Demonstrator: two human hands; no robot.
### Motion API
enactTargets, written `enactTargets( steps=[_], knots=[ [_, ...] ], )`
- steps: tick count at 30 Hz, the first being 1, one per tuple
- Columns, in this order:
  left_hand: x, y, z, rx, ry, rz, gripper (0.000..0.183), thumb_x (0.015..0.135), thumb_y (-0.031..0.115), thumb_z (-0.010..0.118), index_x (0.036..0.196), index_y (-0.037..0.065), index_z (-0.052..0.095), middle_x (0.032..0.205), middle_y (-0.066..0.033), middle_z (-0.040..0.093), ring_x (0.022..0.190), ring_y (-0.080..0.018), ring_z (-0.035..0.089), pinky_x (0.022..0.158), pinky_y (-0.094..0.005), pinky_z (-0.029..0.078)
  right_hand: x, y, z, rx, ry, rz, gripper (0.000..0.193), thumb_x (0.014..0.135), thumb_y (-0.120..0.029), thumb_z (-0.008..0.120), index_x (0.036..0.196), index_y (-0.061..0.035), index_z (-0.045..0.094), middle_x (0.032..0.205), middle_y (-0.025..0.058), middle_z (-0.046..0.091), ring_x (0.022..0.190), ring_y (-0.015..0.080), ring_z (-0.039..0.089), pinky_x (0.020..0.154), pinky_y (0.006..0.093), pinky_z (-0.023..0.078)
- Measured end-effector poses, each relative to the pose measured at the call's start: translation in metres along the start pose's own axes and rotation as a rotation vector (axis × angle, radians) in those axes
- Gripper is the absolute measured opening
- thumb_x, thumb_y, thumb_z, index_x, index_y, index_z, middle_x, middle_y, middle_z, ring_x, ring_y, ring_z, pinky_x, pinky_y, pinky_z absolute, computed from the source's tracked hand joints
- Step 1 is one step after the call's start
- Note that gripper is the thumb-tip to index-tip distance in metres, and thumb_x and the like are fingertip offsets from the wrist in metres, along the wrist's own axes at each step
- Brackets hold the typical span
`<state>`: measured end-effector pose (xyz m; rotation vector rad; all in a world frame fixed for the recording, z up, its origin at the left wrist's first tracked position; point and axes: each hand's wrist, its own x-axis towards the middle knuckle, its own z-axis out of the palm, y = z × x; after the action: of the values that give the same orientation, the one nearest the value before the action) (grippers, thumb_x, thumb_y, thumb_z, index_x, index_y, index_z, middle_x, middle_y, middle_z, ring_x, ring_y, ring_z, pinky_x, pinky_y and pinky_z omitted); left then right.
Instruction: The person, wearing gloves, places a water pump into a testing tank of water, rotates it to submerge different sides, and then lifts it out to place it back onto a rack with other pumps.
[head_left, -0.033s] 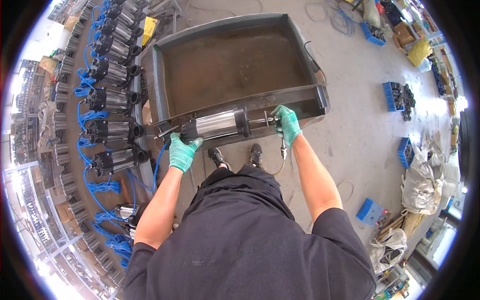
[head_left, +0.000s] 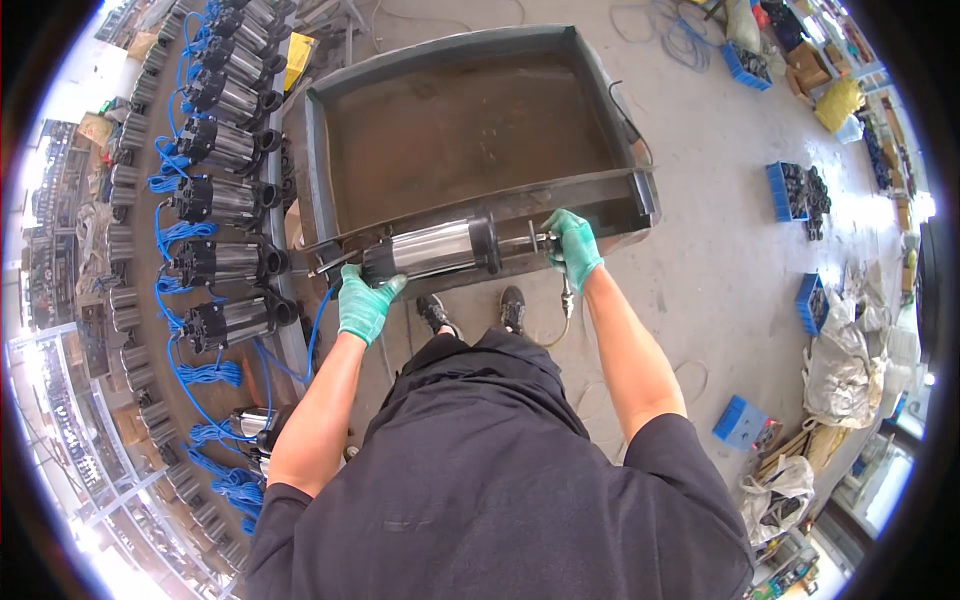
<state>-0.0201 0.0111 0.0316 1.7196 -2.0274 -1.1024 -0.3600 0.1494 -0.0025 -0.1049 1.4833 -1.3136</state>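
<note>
A submersible pump (head_left: 432,250), with a shiny steel body and black ends, lies crosswise over the near edge of a metal tank (head_left: 318,150). My left hand (head_left: 368,303), in a green glove, grips its black left end, thumb along the steel body. My green-gloved right hand (head_left: 574,248) is closed around a metal fitting at the end of the shaft that sticks out of the pump's right end. Below that hand hangs a hose (head_left: 566,318) with a metal connector. The fingers partly hide the fitting. A blue cable (head_left: 318,330) hangs near my left hand.
At left stands a row of similar pumps (head_left: 215,200) with coiled blue cables. The tank has a brown, murky-looking inside. Blue crates (head_left: 740,424) and white sacks (head_left: 845,365) sit on the floor at right. My shoes (head_left: 512,308) are just below the tank's near edge.
</note>
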Motion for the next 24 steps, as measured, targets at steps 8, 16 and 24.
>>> enactTargets(
  steps=[8,16,24],
  knots=[
    [0.000,-0.002,0.000,0.000,0.005,-0.009,0.067,0.072,0.029,0.094,0.114,-0.005,0.053,0.103,-0.0176,0.073,0.089,-0.0270,0.069,0.085,-0.0371,0.054,0.002,0.001,0.003,0.003,0.048,0.024,0.024,0.091,-0.012,0.045,0.076,-0.0108,0.064,0.056,-0.0014,0.046,0.041,0.0091,0.037,0.038,0.0259,0.024],
    [-0.001,-0.002,0.002,0.009,0.029,0.055,0.068,0.074,0.028,0.092,0.118,-0.004,0.051,0.107,-0.0172,0.071,0.093,-0.0274,0.068,0.088,-0.0376,0.053,-0.001,-0.001,-0.012,0.003,-0.060,0.020,0.016,0.091,-0.010,0.048,0.090,-0.0115,0.064,0.065,-0.0005,0.052,0.048,0.0088,0.044,0.041,0.0248,0.029],
    [-0.001,-0.011,0.005,-0.094,-0.013,0.006,0.063,0.076,0.022,0.091,0.118,-0.002,0.050,0.106,-0.0157,0.071,0.094,-0.0256,0.068,0.088,-0.0368,0.052,0.013,-0.063,-0.110,-0.769,0.258,-0.291,0.021,0.099,-0.017,0.055,0.118,-0.0072,0.056,0.089,0.0168,0.068,0.077,0.0300,0.066,0.068,0.0403,0.053]
  ],
)
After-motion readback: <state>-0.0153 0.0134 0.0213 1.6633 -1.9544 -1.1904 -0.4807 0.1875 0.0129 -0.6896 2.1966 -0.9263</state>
